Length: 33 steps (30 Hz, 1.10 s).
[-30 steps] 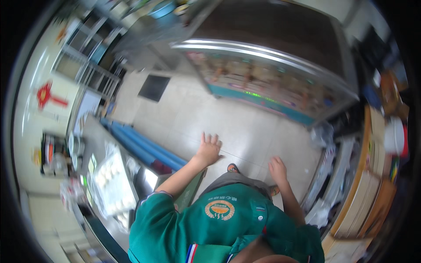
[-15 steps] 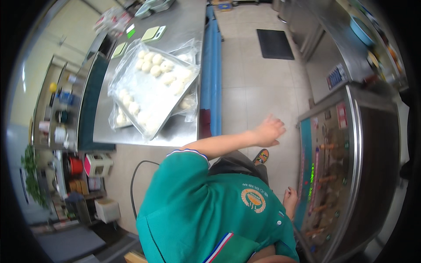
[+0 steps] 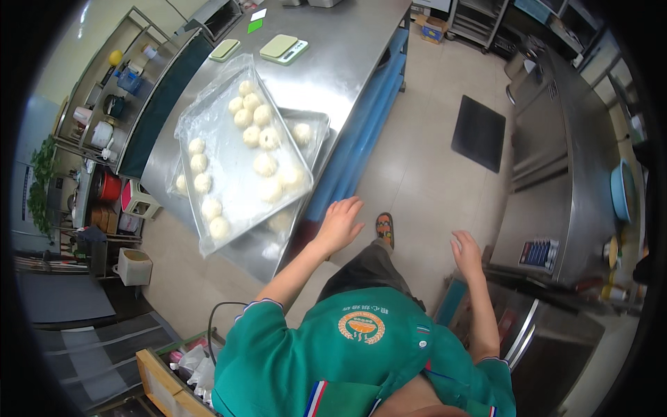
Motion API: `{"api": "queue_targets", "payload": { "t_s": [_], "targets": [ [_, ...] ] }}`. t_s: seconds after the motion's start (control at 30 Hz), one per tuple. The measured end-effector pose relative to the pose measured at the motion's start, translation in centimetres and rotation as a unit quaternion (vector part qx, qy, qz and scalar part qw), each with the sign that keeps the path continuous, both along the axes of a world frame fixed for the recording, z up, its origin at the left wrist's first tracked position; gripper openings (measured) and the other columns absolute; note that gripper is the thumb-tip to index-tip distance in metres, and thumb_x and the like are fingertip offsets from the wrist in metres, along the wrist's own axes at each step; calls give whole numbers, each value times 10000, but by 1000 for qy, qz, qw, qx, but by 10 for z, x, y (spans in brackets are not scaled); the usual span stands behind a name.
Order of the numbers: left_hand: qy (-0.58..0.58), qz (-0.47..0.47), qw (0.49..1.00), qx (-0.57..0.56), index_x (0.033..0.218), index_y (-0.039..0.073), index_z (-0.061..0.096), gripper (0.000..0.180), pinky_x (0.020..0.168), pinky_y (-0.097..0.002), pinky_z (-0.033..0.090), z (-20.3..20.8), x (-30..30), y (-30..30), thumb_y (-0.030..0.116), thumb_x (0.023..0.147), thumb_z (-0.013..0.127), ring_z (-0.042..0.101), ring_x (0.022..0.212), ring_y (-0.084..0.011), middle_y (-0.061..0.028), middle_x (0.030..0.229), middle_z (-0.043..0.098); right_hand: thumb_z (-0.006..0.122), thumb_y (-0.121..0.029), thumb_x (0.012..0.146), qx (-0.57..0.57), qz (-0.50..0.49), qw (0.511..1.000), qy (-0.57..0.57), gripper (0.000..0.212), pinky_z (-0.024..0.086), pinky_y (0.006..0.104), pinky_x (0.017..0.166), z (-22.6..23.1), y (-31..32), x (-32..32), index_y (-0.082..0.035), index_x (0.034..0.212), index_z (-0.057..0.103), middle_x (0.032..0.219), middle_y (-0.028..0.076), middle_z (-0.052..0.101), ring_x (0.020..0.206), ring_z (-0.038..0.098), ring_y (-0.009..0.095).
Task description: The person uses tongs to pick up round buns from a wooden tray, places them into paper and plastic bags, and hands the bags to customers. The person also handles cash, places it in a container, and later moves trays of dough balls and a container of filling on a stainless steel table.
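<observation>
My left hand [image 3: 339, 224] hangs in the air by the near corner of the steel table, fingers spread and holding nothing. Over the floor on the other side, my right hand [image 3: 467, 251] is empty too, its fingers loosely apart. Nearest to the left hand is a metal tray [image 3: 240, 198] lined with clear plastic film [image 3: 208, 94]. Several pale round buns [image 3: 265, 165] lie on it in two loose groups. It rests askew on another tray [image 3: 316, 135], mostly hidden, which also carries buns.
Two kitchen scales [image 3: 283, 48] stand on the steel table [image 3: 333, 69] beyond the trays. A dark mat [image 3: 479, 132] lies on the floor. To the right are a steel counter [image 3: 549, 181] with a blue basin [image 3: 620, 191] and a steel cabinet [image 3: 556, 340]. Shelves [image 3: 90, 125] line the left.
My left hand has moved left, nearer the table corner. My right hand has come forward, away from the cabinet. The view has turned, so more of the table and the far floor shows.
</observation>
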<state>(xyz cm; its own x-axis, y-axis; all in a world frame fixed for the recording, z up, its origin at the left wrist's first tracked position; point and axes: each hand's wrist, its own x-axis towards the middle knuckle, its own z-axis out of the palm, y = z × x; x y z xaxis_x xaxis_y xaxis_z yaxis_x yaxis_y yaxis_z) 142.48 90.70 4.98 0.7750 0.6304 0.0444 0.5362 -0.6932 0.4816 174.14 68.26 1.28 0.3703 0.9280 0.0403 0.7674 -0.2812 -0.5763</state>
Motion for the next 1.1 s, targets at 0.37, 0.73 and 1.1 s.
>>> {"api": "queue_targets", "payload": {
  "t_s": [0.37,0.73,1.1],
  "targets": [
    [-73,76,994,14,1374,50,434,623,1091,-505,328,0,212,250,195,827,692,390,1314,-418,-222,1489,326,630,-128,884,-20,96,995,-11,229,505,396,850,10,254,197,-36,1093,647,1129,139,632,999,615,351],
    [-27,351,934,61,1441,42,368,704,1112,-495,307,-31,248,501,234,847,692,296,1377,-457,-266,1540,211,656,-120,849,71,323,944,18,290,478,410,884,23,617,269,-38,1124,617,1138,161,618,1046,583,366],
    [94,555,822,89,1505,187,333,734,1137,-635,96,-67,150,751,554,902,535,180,1447,-396,-152,1577,234,633,-160,885,38,417,906,70,207,513,344,724,-4,916,205,-14,1032,645,968,142,631,822,628,264]
  ]
}}
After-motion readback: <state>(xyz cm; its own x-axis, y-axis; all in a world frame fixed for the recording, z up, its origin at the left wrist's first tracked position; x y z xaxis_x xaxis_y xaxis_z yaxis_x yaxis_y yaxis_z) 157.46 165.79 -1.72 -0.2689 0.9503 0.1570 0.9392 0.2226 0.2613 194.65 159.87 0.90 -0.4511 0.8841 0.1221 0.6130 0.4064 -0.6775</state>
